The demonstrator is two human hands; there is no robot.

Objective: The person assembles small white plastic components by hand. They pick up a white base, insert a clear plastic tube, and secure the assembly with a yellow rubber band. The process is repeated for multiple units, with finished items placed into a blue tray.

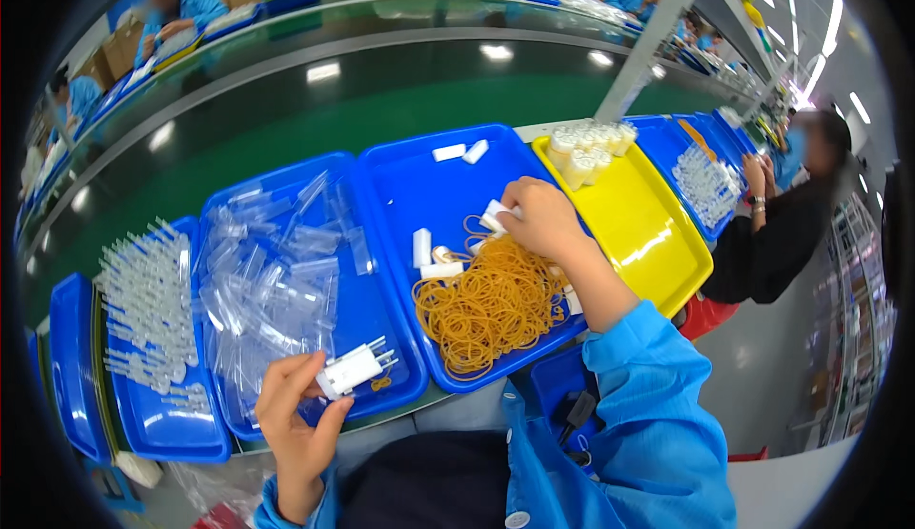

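Between the thumb and fingers of my left hand [300, 415] is a white block-shaped piece [353, 369] with several thin pale prongs at one end. It is over the near edge of a blue tray of clear plastic pieces [286, 281]. My right hand [543, 219] reaches into the middle blue tray [405, 172], its fingers closed on a small white block [496, 214]. Just below those fingers lies a heap of tan rubber bands [491, 305]. Other small white blocks [422, 248] rest around the heap, two of them toward the far edge.
A yellow tray [648, 243] holds pale bundles [591, 148]. At left, another tray carries rows of clear thin-stemmed pieces [152, 300]. A green conveyor belt [410, 95] runs behind the trays. At right, a person in black [777, 233] works by a tray of similar clear pieces [705, 186].
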